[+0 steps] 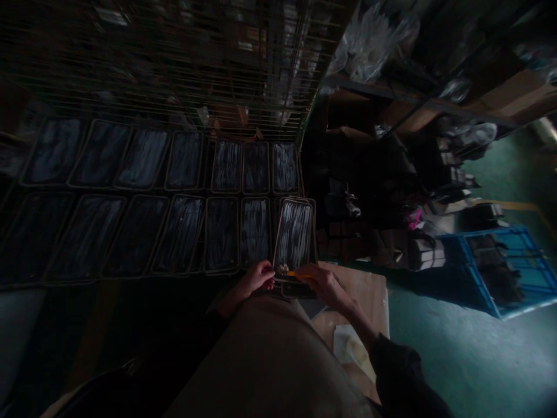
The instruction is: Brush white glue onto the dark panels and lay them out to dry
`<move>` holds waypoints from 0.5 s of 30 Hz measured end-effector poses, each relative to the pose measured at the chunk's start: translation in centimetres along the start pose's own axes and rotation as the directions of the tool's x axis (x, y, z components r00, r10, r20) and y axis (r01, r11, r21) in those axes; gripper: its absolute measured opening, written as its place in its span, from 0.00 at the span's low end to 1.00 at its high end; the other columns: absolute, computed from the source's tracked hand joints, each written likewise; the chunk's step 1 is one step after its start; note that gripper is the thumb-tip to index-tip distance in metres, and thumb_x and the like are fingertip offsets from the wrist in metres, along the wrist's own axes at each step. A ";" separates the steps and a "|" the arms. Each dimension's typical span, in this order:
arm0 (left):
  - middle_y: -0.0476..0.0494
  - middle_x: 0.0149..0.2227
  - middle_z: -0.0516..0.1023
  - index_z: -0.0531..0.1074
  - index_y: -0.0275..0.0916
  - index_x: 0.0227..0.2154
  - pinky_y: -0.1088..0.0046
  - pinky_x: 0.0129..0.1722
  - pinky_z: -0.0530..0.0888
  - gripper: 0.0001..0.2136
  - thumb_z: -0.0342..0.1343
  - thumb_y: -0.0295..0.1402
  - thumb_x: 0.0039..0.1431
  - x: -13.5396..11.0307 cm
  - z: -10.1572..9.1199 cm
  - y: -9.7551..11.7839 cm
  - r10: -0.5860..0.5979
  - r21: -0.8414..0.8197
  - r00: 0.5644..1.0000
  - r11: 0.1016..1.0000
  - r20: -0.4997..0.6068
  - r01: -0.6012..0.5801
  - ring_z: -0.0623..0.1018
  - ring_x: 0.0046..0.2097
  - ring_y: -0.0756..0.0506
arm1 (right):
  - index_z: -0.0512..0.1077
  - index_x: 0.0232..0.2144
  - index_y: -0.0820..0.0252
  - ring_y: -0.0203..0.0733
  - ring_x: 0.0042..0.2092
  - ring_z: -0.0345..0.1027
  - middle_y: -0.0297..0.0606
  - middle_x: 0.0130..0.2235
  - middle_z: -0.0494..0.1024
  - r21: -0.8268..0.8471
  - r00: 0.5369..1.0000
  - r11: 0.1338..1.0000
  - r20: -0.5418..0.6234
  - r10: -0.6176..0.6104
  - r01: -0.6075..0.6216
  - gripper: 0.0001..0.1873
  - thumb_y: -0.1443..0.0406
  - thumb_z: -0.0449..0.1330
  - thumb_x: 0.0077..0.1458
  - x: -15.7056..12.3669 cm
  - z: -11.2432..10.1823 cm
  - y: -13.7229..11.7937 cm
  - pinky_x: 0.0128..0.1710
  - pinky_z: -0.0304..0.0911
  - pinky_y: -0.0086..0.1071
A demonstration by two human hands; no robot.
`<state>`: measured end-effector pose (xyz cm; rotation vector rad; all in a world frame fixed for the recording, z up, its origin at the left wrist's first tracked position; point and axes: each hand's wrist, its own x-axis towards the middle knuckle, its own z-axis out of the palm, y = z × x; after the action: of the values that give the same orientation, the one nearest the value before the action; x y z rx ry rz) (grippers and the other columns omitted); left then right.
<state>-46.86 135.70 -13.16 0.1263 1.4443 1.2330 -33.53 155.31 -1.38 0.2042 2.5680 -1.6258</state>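
Observation:
My left hand (257, 278) is closed on the near edge of a rectangular tray (294, 235) lined with pale streaked material. The tray is tilted up toward me, above a stack of similar trays. My right hand (325, 283) is closed on a thin orange tool (298, 273) whose tip touches a small pale lump at the tray's near end. Both forearms wear dark sleeves.
Two rows of similar dark trays (183, 232) cover the surface to the left, under a wire rack (174, 64). A wooden board (369, 290) lies beneath my right arm. Cluttered shelves (413, 145) stand to the right, and a blue crate (505, 267) sits on the green floor.

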 end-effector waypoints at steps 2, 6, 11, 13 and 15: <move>0.52 0.20 0.74 0.63 0.38 0.29 0.81 0.20 0.70 0.14 0.61 0.39 0.52 -0.1 0.1 0.0 0.005 0.002 1.000 1.000 -0.002 -0.005 0.76 0.21 0.51 | 0.73 0.45 0.55 0.42 0.42 0.74 0.41 0.42 0.77 0.082 0.996 0.993 0.015 0.084 -0.085 0.13 0.57 0.53 0.64 -0.6 -0.6 1.0 0.43 0.72 0.37; 0.51 0.21 0.75 0.62 0.38 0.29 0.80 0.20 0.71 0.14 0.62 0.40 0.52 -0.1 0.2 0.0 0.024 -0.004 1.000 1.000 -0.003 -0.024 0.77 0.21 0.51 | 0.72 0.43 0.58 0.42 0.36 0.76 0.39 0.36 0.79 0.184 0.975 0.966 -0.094 0.202 -0.182 0.16 0.54 0.55 0.62 0.7 -2.7 3.5 0.37 0.74 0.36; 0.51 0.21 0.75 0.62 0.38 0.29 0.79 0.20 0.71 0.14 0.61 0.39 0.53 0.0 0.2 0.0 0.021 0.015 1.000 1.000 -0.014 -0.021 0.76 0.21 0.51 | 0.72 0.44 0.56 0.43 0.44 0.73 0.42 0.42 0.76 -0.129 0.916 0.991 -0.402 -0.013 -0.042 0.13 0.57 0.52 0.64 3.1 -4.4 3.8 0.44 0.70 0.38; 0.50 0.21 0.75 0.63 0.37 0.30 0.79 0.20 0.71 0.13 0.61 0.38 0.53 -0.1 0.2 0.0 0.019 0.006 1.000 1.000 -0.006 -0.019 0.76 0.21 0.51 | 0.72 0.44 0.55 0.44 0.45 0.71 0.42 0.43 0.76 -0.174 0.935 0.985 -0.350 -0.050 -0.012 0.13 0.59 0.51 0.65 2.5 -3.8 3.1 0.44 0.69 0.38; 0.51 0.21 0.75 0.63 0.37 0.30 0.79 0.20 0.71 0.13 0.61 0.38 0.53 -0.1 0.2 0.0 0.012 -0.009 1.000 1.000 -0.004 -0.012 0.76 0.21 0.51 | 0.72 0.45 0.54 0.44 0.45 0.72 0.41 0.43 0.75 -0.162 0.967 0.987 -0.249 -0.047 0.007 0.13 0.60 0.50 0.66 1.0 -2.9 2.2 0.43 0.70 0.37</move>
<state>-46.72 135.78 -13.04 0.1261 1.4434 1.2498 -34.14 158.95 -2.27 0.3877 2.8853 -1.4781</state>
